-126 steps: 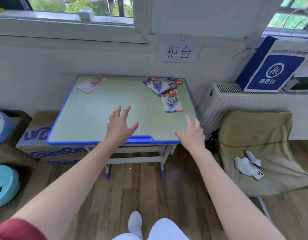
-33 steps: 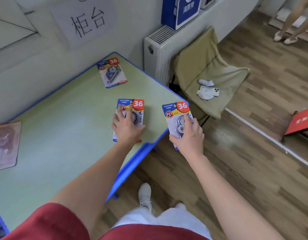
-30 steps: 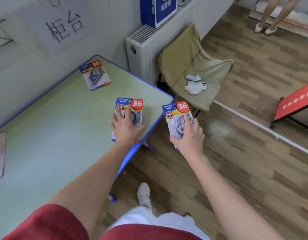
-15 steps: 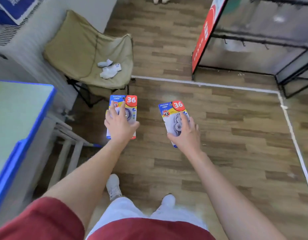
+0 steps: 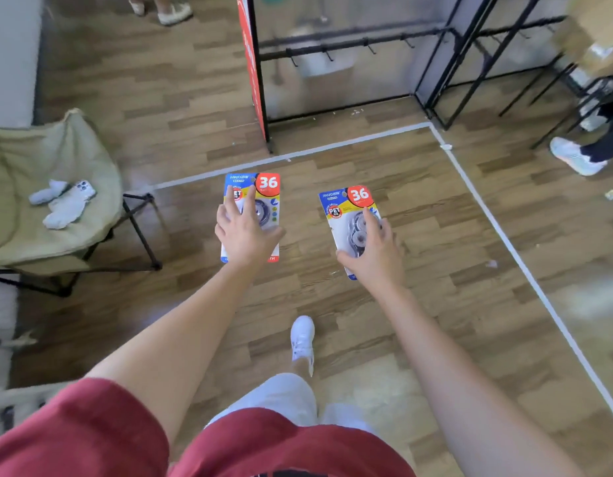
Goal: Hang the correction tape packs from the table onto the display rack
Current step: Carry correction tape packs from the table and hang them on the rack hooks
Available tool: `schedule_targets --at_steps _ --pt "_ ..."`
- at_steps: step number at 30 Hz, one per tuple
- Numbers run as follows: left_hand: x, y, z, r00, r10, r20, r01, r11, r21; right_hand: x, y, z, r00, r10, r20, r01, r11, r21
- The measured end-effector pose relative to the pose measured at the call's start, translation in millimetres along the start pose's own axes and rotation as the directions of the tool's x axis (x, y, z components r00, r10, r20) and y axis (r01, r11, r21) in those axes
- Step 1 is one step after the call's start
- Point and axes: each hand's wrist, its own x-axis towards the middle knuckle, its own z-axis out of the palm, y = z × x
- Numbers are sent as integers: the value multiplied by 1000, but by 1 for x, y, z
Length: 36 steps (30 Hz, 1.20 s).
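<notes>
Gripped in the left hand (image 5: 244, 235): one correction tape pack (image 5: 265, 187). Gripped in the right hand (image 5: 375, 258): a second pack (image 5: 342, 210), both in front of the display rack (image 5: 349, 43), well apart from it. Carry up to the rack's hooks (image 5: 327, 56), turn each pack upright, then thread one at a time.

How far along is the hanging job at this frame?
Done: two correction tape packs are picked up. In hand: the left hand grips the left pack and the right hand grips the right pack, both over the floor, short of the display rack. Left: hanging both; the visible hooks look bare, though blurred. The table is out of view.
</notes>
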Motion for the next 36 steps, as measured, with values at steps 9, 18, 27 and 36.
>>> schedule_targets --at_steps 9,18,27,36 --pt "110 136 50 989 126 73 -122 991 -61 137 33 -68 983 117 -142 -113 993 39" --pt "214 285 92 971 238 -36 -240 961 -135 286 68 -150 950 119 -287 -109 993 48" --pt "319 434 145 953 225 -201 -261 949 -177 464 112 -246 945 -53 -323 51 999 -16" --pt "418 514 158 913 152 -378 -228 960 -164 615 98 -299 931 -226 -286 228 973 -27"
